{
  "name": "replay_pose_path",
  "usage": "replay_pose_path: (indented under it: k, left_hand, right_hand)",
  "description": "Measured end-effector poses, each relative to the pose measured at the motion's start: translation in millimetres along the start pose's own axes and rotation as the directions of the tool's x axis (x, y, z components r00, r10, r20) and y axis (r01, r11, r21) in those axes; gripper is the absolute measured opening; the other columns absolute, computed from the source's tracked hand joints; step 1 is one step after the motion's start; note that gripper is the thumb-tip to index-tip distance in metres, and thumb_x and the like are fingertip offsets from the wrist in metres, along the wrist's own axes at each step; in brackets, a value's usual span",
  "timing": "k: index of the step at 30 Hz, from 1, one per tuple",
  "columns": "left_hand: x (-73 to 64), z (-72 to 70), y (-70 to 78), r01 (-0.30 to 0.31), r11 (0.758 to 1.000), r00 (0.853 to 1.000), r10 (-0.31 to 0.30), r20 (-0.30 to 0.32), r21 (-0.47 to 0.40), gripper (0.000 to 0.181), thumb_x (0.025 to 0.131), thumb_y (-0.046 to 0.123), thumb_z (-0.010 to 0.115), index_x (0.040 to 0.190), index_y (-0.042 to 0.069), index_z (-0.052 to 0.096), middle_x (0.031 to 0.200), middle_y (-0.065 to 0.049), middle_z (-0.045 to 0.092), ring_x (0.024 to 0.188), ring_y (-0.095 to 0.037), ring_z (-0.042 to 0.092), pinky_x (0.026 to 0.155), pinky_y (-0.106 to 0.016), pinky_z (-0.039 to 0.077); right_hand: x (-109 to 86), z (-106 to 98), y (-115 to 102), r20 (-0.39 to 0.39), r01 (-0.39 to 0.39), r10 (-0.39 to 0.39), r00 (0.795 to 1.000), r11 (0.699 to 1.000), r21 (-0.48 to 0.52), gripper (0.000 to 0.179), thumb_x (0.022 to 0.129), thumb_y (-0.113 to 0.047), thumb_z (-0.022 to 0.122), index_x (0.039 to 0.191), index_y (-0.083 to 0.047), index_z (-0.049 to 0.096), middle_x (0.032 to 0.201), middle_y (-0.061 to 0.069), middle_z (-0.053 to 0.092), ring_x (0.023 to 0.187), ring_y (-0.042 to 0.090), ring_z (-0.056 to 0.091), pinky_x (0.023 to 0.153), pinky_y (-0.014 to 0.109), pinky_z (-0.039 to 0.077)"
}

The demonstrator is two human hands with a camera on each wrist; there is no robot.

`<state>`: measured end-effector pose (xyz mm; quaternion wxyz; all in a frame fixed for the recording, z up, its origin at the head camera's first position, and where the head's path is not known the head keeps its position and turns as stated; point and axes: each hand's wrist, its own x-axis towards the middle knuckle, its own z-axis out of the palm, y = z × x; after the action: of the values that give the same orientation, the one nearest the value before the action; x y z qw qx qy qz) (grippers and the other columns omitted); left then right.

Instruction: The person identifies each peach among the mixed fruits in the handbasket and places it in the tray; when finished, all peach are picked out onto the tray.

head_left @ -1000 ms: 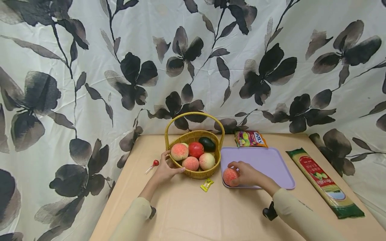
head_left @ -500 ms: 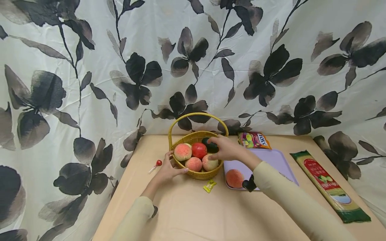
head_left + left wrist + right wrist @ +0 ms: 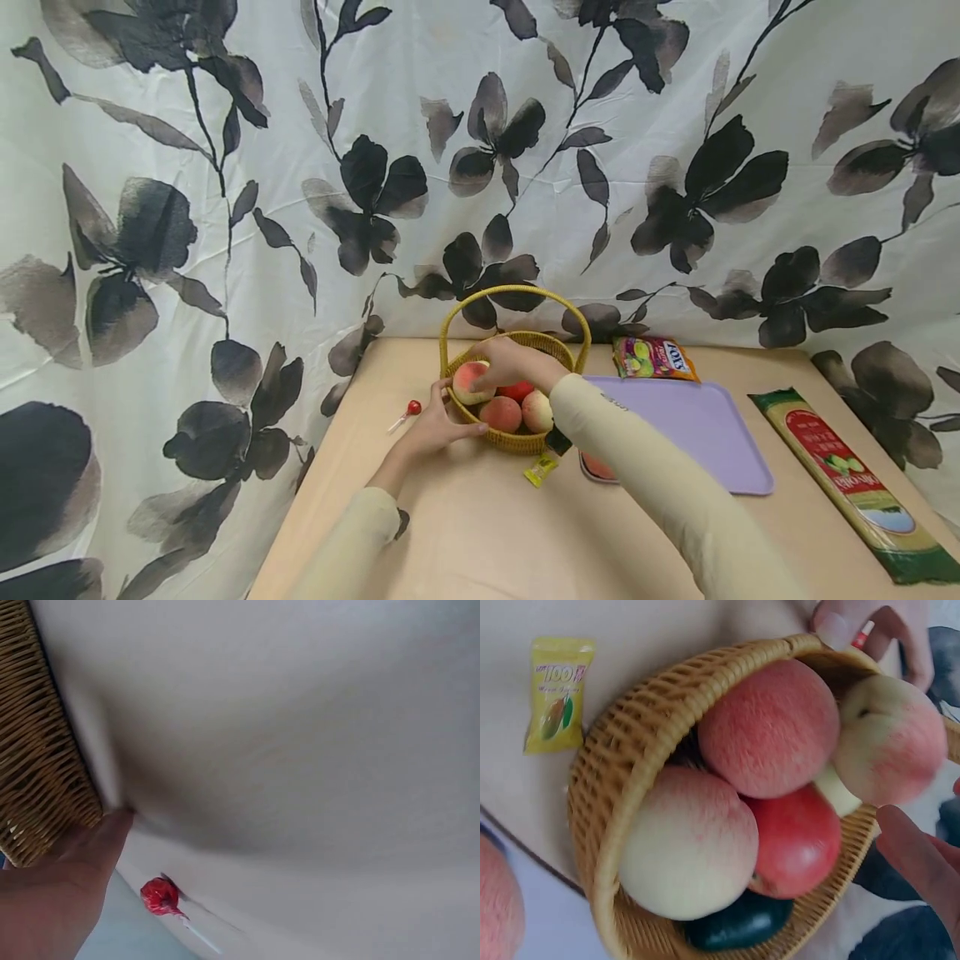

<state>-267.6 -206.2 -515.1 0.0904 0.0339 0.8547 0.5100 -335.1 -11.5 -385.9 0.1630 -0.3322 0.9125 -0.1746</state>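
A yellow wicker basket (image 3: 517, 440) with a tall handle holds several peaches, a red round fruit (image 3: 799, 840) and a dark green oval fruit (image 3: 739, 921). My left hand (image 3: 435, 427) holds the basket's left side, its thumb along the front; the left wrist view shows its fingers against the wicker (image 3: 45, 742). Reaching across the basket, my right hand (image 3: 513, 360) is at the leftmost peach (image 3: 468, 382). In the right wrist view its fingertips (image 3: 904, 836) lie close to that pale-pink peach (image 3: 889, 742), with no firm grip visible.
Right of the basket lies a lilac tray (image 3: 720, 433); a peach (image 3: 597, 467) on it is partly behind my right sleeve. A yellow wrapped candy (image 3: 540, 470), a red lollipop (image 3: 413, 407), a colourful candy bag (image 3: 655, 358) and a long green-gold packet (image 3: 855, 483) lie around.
My right hand has let go of a peach on the tray and moved left over the basket to the leftmost peach. My left hand stays at the basket. The head view has shifted slightly.
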Motion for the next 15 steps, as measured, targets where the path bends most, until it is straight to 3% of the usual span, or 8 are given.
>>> replay_pose_path:
  k: [5, 15]
  left_hand:
    - [-1.7, 2.3, 2.8, 0.0, 1.0, 1.0, 0.0, 0.001, 0.004, 0.118, 0.079, 0.051, 0.089, 0.161, 0.017, 0.011, 0.167, -0.024, 0.028, 0.156, -0.041, 0.029, 0.122, -0.062, 0.03]
    - [-3.0, -0.3, 5.4, 0.001, 1.0, 1.0, 0.0, -0.003, 0.013, 0.118, 0.079, 0.049, 0.09, 0.16, 0.015, 0.011, 0.165, -0.025, 0.031, 0.155, -0.041, 0.032, 0.121, -0.061, 0.031]
  right_hand:
    - [11.3, 14.8, -1.3, 0.006, -0.078, 0.078, 0.997, 0.997, 0.028, 0.059, 0.098, -0.039, 0.073, 0.148, -0.013, 0.057, 0.143, 0.009, 0.064, 0.134, 0.028, 0.059, 0.113, 0.048, 0.047]
    - [19.2, 25.1, -5.2, -0.024, -0.053, 0.054, 0.998, 0.997, 0.048, 0.053, 0.099, -0.03, 0.072, 0.146, -0.009, 0.056, 0.126, 0.01, 0.068, 0.113, 0.024, 0.064, 0.102, 0.043, 0.054]
